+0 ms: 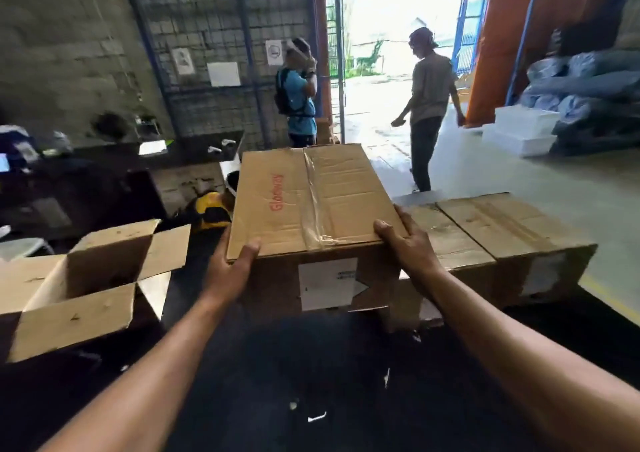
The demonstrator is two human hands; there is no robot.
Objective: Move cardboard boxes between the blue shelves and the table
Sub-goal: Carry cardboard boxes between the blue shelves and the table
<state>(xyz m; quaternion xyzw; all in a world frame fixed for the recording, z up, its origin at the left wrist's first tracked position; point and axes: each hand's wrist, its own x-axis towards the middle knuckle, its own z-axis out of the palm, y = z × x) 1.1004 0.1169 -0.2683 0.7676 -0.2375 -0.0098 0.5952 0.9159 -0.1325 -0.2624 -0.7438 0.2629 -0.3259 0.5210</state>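
both hands, left hand and right hand, clamp the near top corners of the taped box over the dark table, beside two sealed boxes; looks stiff, probably weighty, so grip lower edges, tape's slick.

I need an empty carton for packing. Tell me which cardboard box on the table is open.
The open box at the left edge, flaps spread outward. The taped box held by both hands and the sealed boxes to its right are closed.
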